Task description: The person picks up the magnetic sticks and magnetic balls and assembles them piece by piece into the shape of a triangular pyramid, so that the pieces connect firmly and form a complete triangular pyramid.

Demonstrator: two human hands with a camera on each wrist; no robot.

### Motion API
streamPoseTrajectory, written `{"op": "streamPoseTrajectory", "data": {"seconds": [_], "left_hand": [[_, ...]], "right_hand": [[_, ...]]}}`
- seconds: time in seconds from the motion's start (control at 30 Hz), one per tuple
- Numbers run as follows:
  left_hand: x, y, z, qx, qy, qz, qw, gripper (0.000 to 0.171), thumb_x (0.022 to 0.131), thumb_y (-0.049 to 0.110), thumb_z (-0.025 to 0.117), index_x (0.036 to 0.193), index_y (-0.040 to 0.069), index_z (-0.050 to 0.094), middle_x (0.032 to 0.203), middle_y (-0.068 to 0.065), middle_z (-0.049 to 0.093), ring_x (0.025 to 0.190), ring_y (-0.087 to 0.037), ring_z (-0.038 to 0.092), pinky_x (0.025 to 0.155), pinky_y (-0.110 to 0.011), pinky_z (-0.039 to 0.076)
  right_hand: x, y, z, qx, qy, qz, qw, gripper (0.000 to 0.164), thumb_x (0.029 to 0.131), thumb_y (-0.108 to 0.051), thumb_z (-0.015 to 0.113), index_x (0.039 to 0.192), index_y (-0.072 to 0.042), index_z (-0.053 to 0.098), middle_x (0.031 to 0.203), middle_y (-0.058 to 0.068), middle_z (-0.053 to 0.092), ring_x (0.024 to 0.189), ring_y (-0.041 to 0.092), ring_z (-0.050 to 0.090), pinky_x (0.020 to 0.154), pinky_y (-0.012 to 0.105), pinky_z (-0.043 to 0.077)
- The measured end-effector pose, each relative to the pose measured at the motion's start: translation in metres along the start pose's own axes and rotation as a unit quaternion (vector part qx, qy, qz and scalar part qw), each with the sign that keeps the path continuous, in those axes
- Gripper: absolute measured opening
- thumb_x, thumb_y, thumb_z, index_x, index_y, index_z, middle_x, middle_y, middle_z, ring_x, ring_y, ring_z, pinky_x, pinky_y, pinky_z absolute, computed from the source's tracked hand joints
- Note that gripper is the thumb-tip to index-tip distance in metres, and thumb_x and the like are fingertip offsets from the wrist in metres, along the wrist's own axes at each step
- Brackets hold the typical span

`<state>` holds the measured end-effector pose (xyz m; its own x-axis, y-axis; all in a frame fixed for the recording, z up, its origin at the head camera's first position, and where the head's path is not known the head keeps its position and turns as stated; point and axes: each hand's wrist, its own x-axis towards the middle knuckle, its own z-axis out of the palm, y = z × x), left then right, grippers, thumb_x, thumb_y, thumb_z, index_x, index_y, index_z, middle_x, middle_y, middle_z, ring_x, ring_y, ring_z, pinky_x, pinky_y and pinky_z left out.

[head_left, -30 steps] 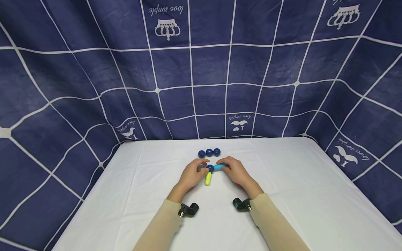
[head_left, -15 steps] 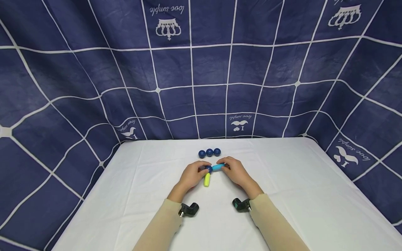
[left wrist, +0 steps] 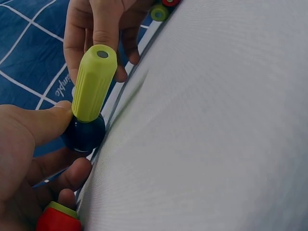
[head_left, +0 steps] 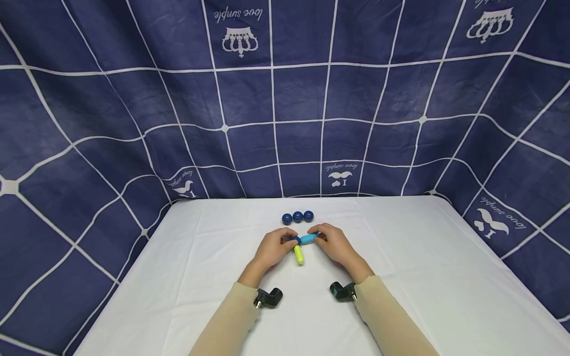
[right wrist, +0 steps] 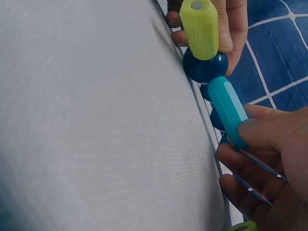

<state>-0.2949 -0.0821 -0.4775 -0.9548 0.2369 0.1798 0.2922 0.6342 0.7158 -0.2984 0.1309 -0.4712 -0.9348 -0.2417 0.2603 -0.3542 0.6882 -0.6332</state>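
Observation:
My left hand (head_left: 271, 248) pinches a dark blue ball (left wrist: 84, 134) between thumb and fingers. A yellow-green ridged rod (head_left: 299, 255) joins the ball and points back toward me; its free end shows a round grey spot in the left wrist view (left wrist: 95, 84). From the ball's right side extends a light blue ridged rod (right wrist: 226, 108). My right hand (head_left: 335, 243) holds that rod's far end between thumb and fingers. In the head view the left thumb and fingers hide much of the ball.
Three loose dark blue balls (head_left: 298, 217) sit in a row beyond my hands on the white-covered table (head_left: 222, 227). Red and green pieces lie close by the left hand (left wrist: 58, 220) and right hand (left wrist: 161, 10). A navy checked curtain (head_left: 294, 138) stands behind.
The yellow-green rod's free end has swung to the right. The held ball has shifted slightly left and toward me and is more covered by the left hand. Both hands keep their holds.

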Motion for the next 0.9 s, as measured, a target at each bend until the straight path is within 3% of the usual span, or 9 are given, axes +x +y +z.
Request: {"op": "streamPoseTrajectory", "data": {"seconds": [0.27,0.57,0.9], "left_hand": [[0.0,0.0,0.001,-0.013,0.01,-0.012,0.9998,0.02,0.092,0.026,0.073,0.11,0.018,0.072,0.104,-0.001,0.074,0.081,-0.009,0.06,0.075,-0.029,0.049],[0.0,-0.001,0.002,-0.03,0.017,-0.022,0.9992,0.02,0.088,0.027,0.077,0.103,0.014,0.072,0.094,-0.002,0.075,0.074,-0.007,0.062,0.068,-0.025,0.05],[-0.001,-0.002,-0.002,0.001,0.004,0.017,0.9998,0.023,0.09,0.026,0.075,0.112,0.019,0.077,0.106,-0.001,0.075,0.084,-0.009,0.062,0.076,-0.026,0.05]], "right_hand": [[0.0,0.001,0.0,-0.003,-0.004,-0.004,1.0,0.022,0.092,-0.004,0.068,0.109,-0.018,0.073,0.105,0.002,0.07,0.085,0.013,0.059,0.082,0.033,0.051],[-0.001,0.002,-0.004,0.011,-0.008,-0.001,1.0,0.022,0.093,-0.005,0.067,0.109,-0.018,0.073,0.112,0.003,0.071,0.094,0.018,0.066,0.086,0.038,0.054],[0.009,0.007,-0.012,0.01,-0.022,0.0,1.0,0.02,0.094,-0.009,0.066,0.112,-0.016,0.073,0.116,0.005,0.072,0.097,0.02,0.067,0.088,0.04,0.055]]}}
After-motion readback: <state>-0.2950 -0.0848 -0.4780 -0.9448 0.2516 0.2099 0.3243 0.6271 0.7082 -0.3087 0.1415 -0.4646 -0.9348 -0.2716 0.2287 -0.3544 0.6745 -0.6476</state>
